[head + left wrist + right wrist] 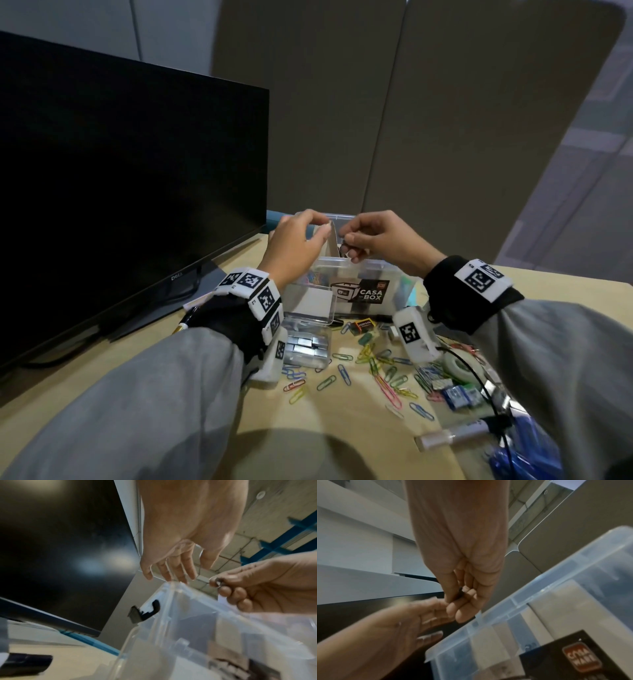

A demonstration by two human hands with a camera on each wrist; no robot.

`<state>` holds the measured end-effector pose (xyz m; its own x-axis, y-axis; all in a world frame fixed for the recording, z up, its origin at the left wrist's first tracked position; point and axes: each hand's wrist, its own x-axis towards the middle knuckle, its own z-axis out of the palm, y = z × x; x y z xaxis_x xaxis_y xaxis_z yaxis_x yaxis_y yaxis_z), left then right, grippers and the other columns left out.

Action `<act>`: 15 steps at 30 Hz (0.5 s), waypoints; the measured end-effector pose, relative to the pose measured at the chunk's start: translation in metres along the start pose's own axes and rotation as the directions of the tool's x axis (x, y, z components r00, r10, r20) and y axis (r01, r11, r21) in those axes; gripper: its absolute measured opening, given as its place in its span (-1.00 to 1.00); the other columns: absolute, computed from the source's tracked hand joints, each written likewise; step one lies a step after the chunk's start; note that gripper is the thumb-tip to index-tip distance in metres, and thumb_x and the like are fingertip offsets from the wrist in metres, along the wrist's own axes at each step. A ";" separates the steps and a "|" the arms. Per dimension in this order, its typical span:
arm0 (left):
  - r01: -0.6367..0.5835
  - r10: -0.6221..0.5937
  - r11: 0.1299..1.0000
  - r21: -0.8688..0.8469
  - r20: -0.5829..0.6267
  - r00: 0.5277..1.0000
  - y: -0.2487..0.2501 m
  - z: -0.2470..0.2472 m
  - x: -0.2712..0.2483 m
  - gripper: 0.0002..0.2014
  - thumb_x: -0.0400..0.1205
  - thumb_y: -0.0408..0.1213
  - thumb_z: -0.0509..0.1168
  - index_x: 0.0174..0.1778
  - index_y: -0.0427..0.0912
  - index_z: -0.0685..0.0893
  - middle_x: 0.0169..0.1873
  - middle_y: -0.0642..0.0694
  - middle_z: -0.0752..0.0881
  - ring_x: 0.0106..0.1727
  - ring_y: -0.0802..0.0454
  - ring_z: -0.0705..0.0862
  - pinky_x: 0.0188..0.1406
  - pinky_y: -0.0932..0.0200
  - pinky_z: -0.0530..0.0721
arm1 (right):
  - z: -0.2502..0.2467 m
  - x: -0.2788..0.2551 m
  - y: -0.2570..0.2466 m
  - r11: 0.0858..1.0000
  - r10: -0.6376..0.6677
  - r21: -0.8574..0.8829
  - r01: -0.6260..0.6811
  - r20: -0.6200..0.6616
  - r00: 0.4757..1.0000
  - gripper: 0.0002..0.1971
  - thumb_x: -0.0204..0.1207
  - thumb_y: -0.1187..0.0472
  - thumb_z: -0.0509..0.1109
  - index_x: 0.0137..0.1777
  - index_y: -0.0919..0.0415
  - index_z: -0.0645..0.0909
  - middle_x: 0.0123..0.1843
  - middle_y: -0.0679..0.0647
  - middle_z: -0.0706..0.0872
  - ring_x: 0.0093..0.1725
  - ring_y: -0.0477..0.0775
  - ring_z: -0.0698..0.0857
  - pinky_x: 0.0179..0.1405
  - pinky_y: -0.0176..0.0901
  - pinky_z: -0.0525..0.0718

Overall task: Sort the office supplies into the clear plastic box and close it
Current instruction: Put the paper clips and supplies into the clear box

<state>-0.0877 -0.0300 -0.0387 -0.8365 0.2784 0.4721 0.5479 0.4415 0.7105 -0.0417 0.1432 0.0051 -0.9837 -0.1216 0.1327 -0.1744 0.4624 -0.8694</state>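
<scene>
The clear plastic box [356, 274] with a black label stands open on the desk; its rim also shows in the wrist views [197, 595] [539, 595]. A pale divider card [329, 244] stands upright inside it. My left hand [294, 240] is over the box's left part, thumb and fingertips [181, 574] pinching the card's top edge. My right hand [373, 240] hovers just right of it, fingers curled, pinching a small dark clip [461, 591] [218, 584] above the rim. Coloured paper clips [376, 370] lie loose in front of the box.
A black monitor [120, 188] fills the left. On the desk near me: a clear case of staples [308, 346], a tape roll [459, 365], blue staple boxes [460, 395], a white marker [455, 437], a small orange-black box [364, 325]. The box's black latch [145, 611] sticks out.
</scene>
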 end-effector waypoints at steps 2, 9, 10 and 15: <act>-0.070 0.071 0.995 -0.070 0.014 0.997 0.008 -0.006 -0.007 -0.84 0.71 -0.12 0.27 0.13 -0.02 0.68 0.05 0.11 0.69 0.17 0.16 0.63 0.22 0.05 0.62 | 0.003 -0.006 -0.001 0.999 0.012 0.043 -0.013 0.027 1.000 -0.83 0.65 0.42 0.28 0.16 0.51 0.58 -0.19 0.23 0.75 -0.24 0.07 0.71 -0.12 -0.10 0.78; -0.008 0.053 0.978 -0.209 0.210 0.976 0.018 -0.009 -0.026 -0.84 0.59 -0.22 0.46 0.07 -0.09 0.77 -0.16 0.03 0.80 -0.11 0.22 0.77 -0.04 0.29 0.74 | 0.015 -0.030 0.008 0.998 0.036 0.051 -0.037 0.015 0.999 -0.77 0.57 0.30 0.42 0.09 0.49 0.56 -0.23 0.32 0.78 -0.33 0.10 0.74 -0.26 -0.07 0.78; 0.046 0.019 0.964 -0.261 0.240 0.971 0.016 -0.008 -0.028 -0.84 0.58 -0.25 0.46 0.07 -0.12 0.77 -0.16 -0.02 0.82 -0.11 0.16 0.79 -0.04 0.24 0.76 | 0.016 -0.033 0.011 0.998 0.039 0.048 -0.039 0.004 0.999 -0.77 0.56 0.29 0.43 0.07 0.48 0.57 -0.26 0.30 0.78 -0.36 0.07 0.73 -0.32 -0.14 0.78; 0.361 -0.131 0.782 -0.508 0.432 0.892 0.019 -0.004 -0.042 -0.79 0.59 -0.40 0.41 0.13 -0.36 0.72 -0.20 -0.21 0.80 -0.25 0.07 0.77 -0.23 0.27 0.78 | 0.015 -0.049 0.018 0.992 -0.047 -0.123 0.041 -0.045 0.998 -0.81 0.51 0.26 0.49 -0.04 0.40 0.62 -0.28 0.30 0.78 -0.39 0.02 0.74 -0.35 -0.20 0.77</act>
<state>-0.0424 -0.0371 -0.0430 -0.8231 0.5586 0.1027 0.1319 0.0121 0.9912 0.0046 0.1442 -0.0241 -0.9754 -0.1032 0.1948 -0.2188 0.5612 -0.7983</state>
